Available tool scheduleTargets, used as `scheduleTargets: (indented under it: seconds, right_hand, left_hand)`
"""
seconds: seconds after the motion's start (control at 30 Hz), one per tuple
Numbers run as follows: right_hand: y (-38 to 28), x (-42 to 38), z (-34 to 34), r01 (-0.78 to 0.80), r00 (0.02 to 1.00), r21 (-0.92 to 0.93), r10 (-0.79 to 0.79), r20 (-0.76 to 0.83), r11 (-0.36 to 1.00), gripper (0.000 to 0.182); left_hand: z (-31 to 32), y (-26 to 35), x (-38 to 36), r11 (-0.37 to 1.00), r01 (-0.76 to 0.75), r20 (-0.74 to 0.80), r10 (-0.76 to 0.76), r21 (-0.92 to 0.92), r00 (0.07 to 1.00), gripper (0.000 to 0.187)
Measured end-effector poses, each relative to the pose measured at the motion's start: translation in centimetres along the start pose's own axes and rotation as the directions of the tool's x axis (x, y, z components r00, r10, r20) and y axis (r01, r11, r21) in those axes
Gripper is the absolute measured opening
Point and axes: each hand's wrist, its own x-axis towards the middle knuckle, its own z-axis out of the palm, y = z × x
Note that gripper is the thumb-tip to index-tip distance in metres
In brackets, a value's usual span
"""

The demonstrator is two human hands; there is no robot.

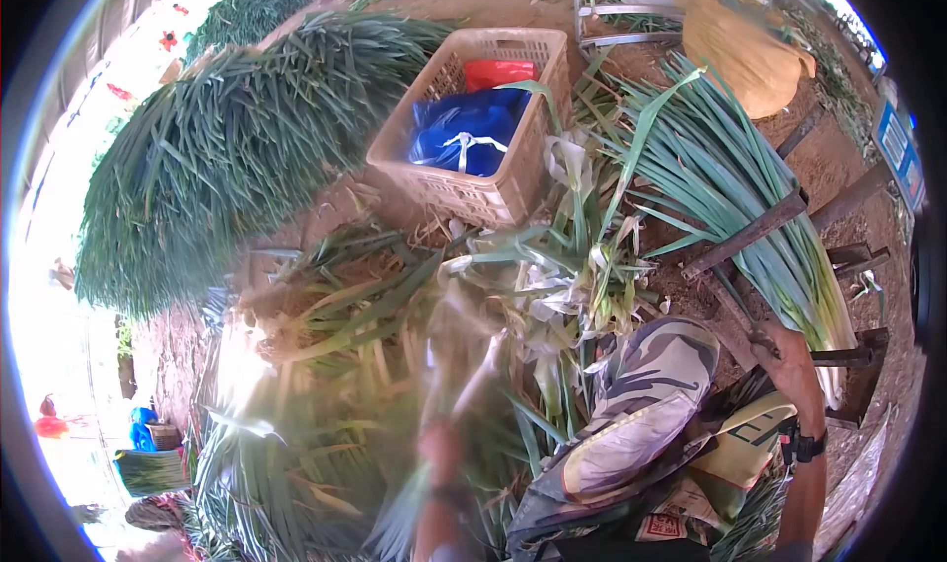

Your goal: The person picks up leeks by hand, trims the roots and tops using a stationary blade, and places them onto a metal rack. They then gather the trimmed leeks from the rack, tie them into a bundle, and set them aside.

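Observation:
My left hand (441, 449) is low in the middle of the view, smeared by motion, and closed around a green onion. The onion's pale stalk (480, 373) points up and away from the hand. Beneath it spreads a heap of loose green onions (326, 444) with yellowish leaves. At the right, my right hand (792, 365), a dark band on its wrist, is curled beside the bars of a rusty rack (745, 235). What its fingers hold is hidden. A bundle of long green onions (730, 182) lies across the rack, white ends toward me.
A plastic crate (503, 197) holding a blue bag (469, 128) and a red packet stands beyond the heap. A large pile of green onions (227, 148) fills the left. Peeled leaves (582, 286) litter the ground near my camouflage-covered knee (651, 375). A yellow sack (745, 54) is upper right.

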Motion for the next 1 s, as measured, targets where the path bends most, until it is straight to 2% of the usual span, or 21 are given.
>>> scheduleTargets:
  seconds: [0.03, 0.07, 0.17, 0.23, 0.3, 0.33, 0.4, 0.5, 0.53, 0.57, 0.63, 0.67, 0.77, 0.8, 0.87, 0.9, 0.97, 1.0]
  right_hand:
    - [-2.4, 0.3, 0.1, 0.052, 0.998, 0.026, -0.051, -0.040, 0.998, 0.027]
    - [-5.9, 0.9, 0.0, 0.104, 0.992, 0.048, -0.100, -0.083, 0.993, 0.026]
    - [-13.0, 2.0, 1.0, 0.291, 0.950, 0.103, -0.275, -0.145, 0.951, 0.018]
    - [-16.0, 2.2, 1.8, 0.378, 0.925, 0.195, -0.376, -0.051, 0.905, 0.019]
    - [-16.9, 2.7, 4.4, 0.471, 0.871, 0.290, -0.490, -0.008, 0.833, 0.039]
    - [-17.3, 3.0, 5.4, 0.452, 0.879, 0.292, -0.477, 0.015, 0.843, 0.046]
    - [-18.2, 3.6, 6.7, 0.413, 0.893, 0.295, -0.447, 0.059, 0.862, 0.060]
    - [-19.3, 4.8, 5.7, 0.306, 0.946, 0.034, -0.308, 0.096, 0.951, 0.076]
    - [-18.8, 5.5, 5.6, 0.298, 0.952, 0.042, -0.300, 0.066, 0.954, 0.077]
    - [-18.7, 6.1, 5.0, 0.323, 0.946, -0.067, -0.322, 0.027, 0.944, 0.075]
    - [-18.4, 7.8, 3.6, 0.354, 0.926, -0.274, -0.376, -0.031, 0.894, 0.072]
    - [-17.3, 9.0, 3.0, 0.361, 0.917, -0.275, -0.393, -0.068, 0.891, 0.064]
    - [-12.2, 13.9, 1.6, 0.204, 0.961, -0.247, -0.242, -0.137, 0.947, 0.046]
    - [-10.3, 15.2, 1.4, 0.251, 0.948, -0.172, -0.278, -0.156, 0.952, 0.046]
    - [-7.5, 17.4, 1.4, 0.352, 0.918, -0.014, -0.348, -0.191, 0.936, 0.044]
    - [-7.2, 17.7, 1.7, 0.381, 0.908, -0.039, -0.382, -0.170, 0.924, 0.043]
    - [-6.5, 18.0, 2.9, 0.435, 0.889, -0.079, -0.442, -0.122, 0.897, 0.043]
    - [-8.8, 16.7, 2.5, 0.385, 0.922, 0.045, -0.382, -0.063, 0.922, 0.041]
  left_hand:
    - [-1.9, 1.9, -0.5, 1.000, -0.009, 0.081, 0.008, 0.004, 0.997, 0.026]
    - [-3.1, 3.2, -1.0, 0.988, -0.029, 0.055, 0.038, -0.153, 0.998, 0.024]
    - [-4.7, 6.9, -1.3, 0.945, -0.224, -0.105, 0.204, -0.236, 0.973, 0.026]
    - [-7.4, 10.2, -1.3, 0.937, -0.176, -0.060, 0.166, -0.302, 0.984, 0.028]
    - [-9.6, 13.2, -1.6, 0.935, -0.123, -0.036, 0.118, -0.333, 0.992, 0.029]
    - [-10.9, 14.8, -1.8, 0.920, -0.082, -0.026, 0.078, -0.382, 0.997, 0.029]
    - [-11.8, 15.9, -2.4, 0.873, -0.177, -0.129, 0.132, -0.455, 0.983, 0.029]
    - [-14.1, 17.4, -3.8, 0.809, -0.314, -0.228, 0.227, -0.497, 0.947, 0.027]
    - [-14.9, 18.0, -4.2, 0.778, -0.376, -0.277, 0.267, -0.504, 0.923, 0.026]
    - [-15.6, 18.8, -4.5, 0.742, -0.437, -0.325, 0.304, -0.509, 0.895, 0.026]
    - [-16.8, 19.7, -5.3, 0.725, -0.421, -0.310, 0.292, -0.545, 0.905, 0.026]
    - [-16.8, 19.8, -5.5, 0.740, -0.416, -0.312, 0.286, -0.529, 0.906, 0.027]
    - [-15.6, 18.4, -5.9, 0.783, -0.411, -0.302, 0.296, -0.466, 0.906, 0.034]
    - [-15.3, 18.1, -5.9, 0.781, -0.413, -0.317, 0.288, -0.468, 0.904, 0.033]
    - [-14.8, 17.4, -5.5, 0.799, -0.347, -0.241, 0.258, -0.491, 0.936, 0.034]
    - [-14.7, 17.3, -5.3, 0.811, -0.307, -0.197, 0.239, -0.498, 0.951, 0.035]
    - [-14.3, 17.6, -4.2, 0.851, -0.343, -0.207, 0.281, -0.399, 0.937, 0.034]
    - [-14.9, 18.5, -3.3, 0.859, -0.338, -0.180, 0.290, -0.384, 0.940, 0.031]
